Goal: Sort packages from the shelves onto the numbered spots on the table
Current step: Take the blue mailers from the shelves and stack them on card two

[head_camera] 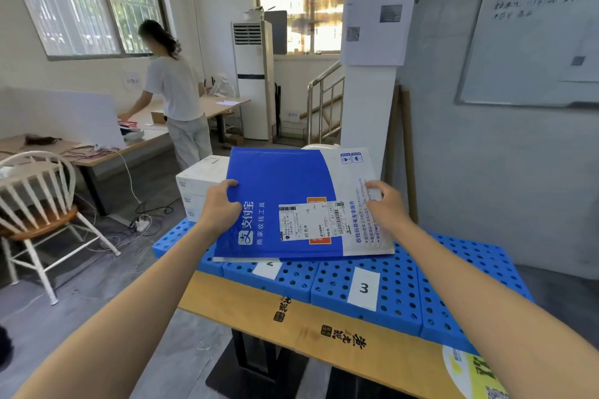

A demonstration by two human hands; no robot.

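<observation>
Forearms reaching to twelve o'clock: left hand [223,204] and right hand [385,204] are each pinching an edge of the mailer [285,191], hovering over label 2 [267,267]. Risk: it is overhanging toward label 3 [363,288] at four o'clock and nudging the box [197,185] at ten.

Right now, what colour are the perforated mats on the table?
Bright blue mats, clearest in the head view.
</observation>
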